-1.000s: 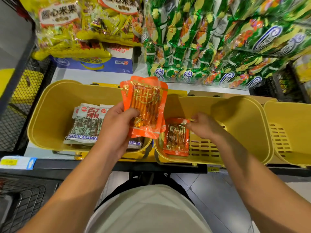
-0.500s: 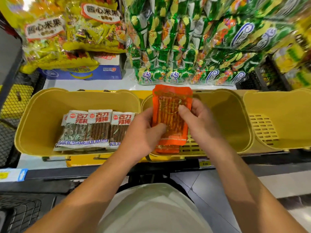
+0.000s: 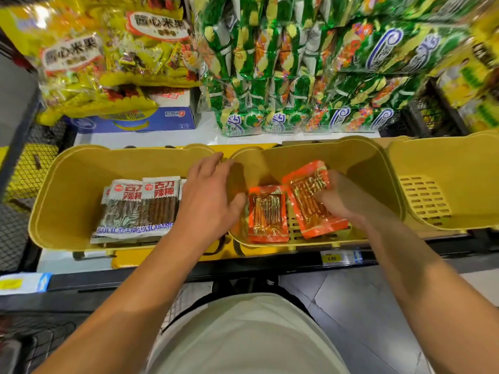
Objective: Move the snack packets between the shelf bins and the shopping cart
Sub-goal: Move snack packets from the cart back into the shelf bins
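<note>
Two orange snack packets are in the middle yellow bin [image 3: 310,148]. One orange packet [image 3: 267,214] lies flat on the bin floor at the left. The other orange packet [image 3: 306,201] leans tilted to its right, and my right hand [image 3: 341,198] grips its right side with blurred, curled fingers. My left hand [image 3: 210,195] hovers with relaxed fingers over the wall between the left and middle bins, holding nothing. The left yellow bin [image 3: 67,190] holds several white and grey stick-snack packets [image 3: 140,206].
A third yellow bin [image 3: 445,163] stands at the right. Large yellow bags [image 3: 108,63] and green bags [image 3: 310,63] fill the shelf behind the bins. A price tag [image 3: 340,257] hangs on the shelf edge. Black cart mesh [image 3: 35,344] shows at the bottom left.
My left hand has let go of the orange packet and drawn back left. My right hand has lowered that packet into the middle bin beside the other orange one.
</note>
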{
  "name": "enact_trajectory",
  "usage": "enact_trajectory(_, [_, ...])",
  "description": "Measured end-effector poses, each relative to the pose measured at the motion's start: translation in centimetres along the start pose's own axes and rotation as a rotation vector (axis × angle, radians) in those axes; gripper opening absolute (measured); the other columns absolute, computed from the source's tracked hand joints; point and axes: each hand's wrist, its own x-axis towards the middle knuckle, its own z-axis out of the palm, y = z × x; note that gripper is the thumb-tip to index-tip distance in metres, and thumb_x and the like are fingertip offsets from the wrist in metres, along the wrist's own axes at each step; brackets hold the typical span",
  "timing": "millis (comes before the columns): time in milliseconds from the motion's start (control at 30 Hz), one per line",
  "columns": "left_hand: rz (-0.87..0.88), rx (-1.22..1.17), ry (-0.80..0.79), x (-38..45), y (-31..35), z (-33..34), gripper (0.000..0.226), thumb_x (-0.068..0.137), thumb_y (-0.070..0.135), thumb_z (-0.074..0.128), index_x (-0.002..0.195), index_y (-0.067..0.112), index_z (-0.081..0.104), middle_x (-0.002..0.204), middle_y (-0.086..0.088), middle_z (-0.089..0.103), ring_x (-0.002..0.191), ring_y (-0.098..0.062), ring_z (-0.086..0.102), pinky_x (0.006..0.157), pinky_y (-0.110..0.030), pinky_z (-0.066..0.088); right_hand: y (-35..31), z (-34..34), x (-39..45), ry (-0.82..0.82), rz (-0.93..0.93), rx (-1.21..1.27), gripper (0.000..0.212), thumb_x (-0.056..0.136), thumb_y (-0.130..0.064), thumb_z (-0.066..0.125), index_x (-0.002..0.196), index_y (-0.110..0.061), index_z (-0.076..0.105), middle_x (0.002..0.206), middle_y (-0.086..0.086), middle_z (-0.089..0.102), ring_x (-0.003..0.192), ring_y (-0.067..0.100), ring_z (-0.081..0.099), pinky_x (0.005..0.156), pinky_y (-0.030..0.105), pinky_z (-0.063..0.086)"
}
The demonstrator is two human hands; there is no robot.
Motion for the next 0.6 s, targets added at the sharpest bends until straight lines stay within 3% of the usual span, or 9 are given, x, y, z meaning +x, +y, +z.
enact_trajectory(100, [0.001, 0.035, -0.080, -0.4, -0.6, 0.7, 0.078, 0.088, 0.033, 0.070, 0.154, 0.016, 0.031, 0.165, -0.006, 0.019, 0.148, -0.031, 0.021, 0.120, -0.039, 0.017, 0.2, 1.0, 3.3, -0.060, 0.066, -0.121, 0.029, 0.093, -0.003, 0.051, 0.119, -0.010, 0.062, 0.107, 0.017, 0.070, 0.096, 0.031, 0.070, 0.088, 0.051, 0.058])
enact_trajectory(267, [0.010, -0.013, -0.102, -0.8, -1.0, 1.2, 0.078, 0.090, 0.033, 0.068, 0.155, 0.016, 0.028, 0.167, -0.001, 0.005, 0.150, -0.030, 0.017, 0.120, -0.038, 0.019, 0.2, 2.5, 4.9, 0.004, 0.128, -0.109, 0.023, 0.092, 0.004, 0.051, 0.108, 0.003, 0.067, 0.104, 0.019, 0.070, 0.094, 0.032, 0.069, 0.084, 0.042, 0.057])
enact_trajectory(367, [0.020, -0.031, -0.098, -0.8, -1.1, 1.4, 0.078, 0.090, 0.033, 0.067, 0.155, 0.017, 0.028, 0.168, 0.000, 0.003, 0.150, -0.030, 0.017, 0.120, -0.038, 0.020, 0.6, 2.6, 5.4, 0.026, 0.190, -0.099, 0.011, 0.094, 0.004, 0.050, 0.092, -0.001, 0.060, 0.105, 0.019, 0.066, 0.099, 0.032, 0.067, 0.093, 0.049, 0.056])
enact_trajectory(467, [0.026, -0.041, -0.092, -0.7, -1.4, 1.5, 0.078, 0.090, 0.034, 0.068, 0.155, 0.017, 0.029, 0.168, 0.000, 0.002, 0.150, -0.029, 0.018, 0.120, -0.037, 0.019, 0.5, 2.5, 5.4, 0.024, 0.225, -0.015, 0.012, 0.098, 0.000, 0.051, 0.090, -0.007, 0.058, 0.102, 0.017, 0.067, 0.096, 0.030, 0.067, 0.093, 0.050, 0.055])
enact_trajectory(600, [0.047, -0.056, -0.083, -0.4, -1.6, 1.6, 0.077, 0.088, 0.034, 0.070, 0.154, 0.016, 0.032, 0.167, -0.002, 0.004, 0.150, -0.028, 0.019, 0.120, -0.037, 0.020, 0.4, 3.3, 4.8, 0.066, 0.227, -0.095, 0.011, 0.096, -0.002, 0.053, 0.087, -0.005, 0.060, 0.090, 0.012, 0.066, 0.081, 0.026, 0.065, 0.079, 0.039, 0.056])
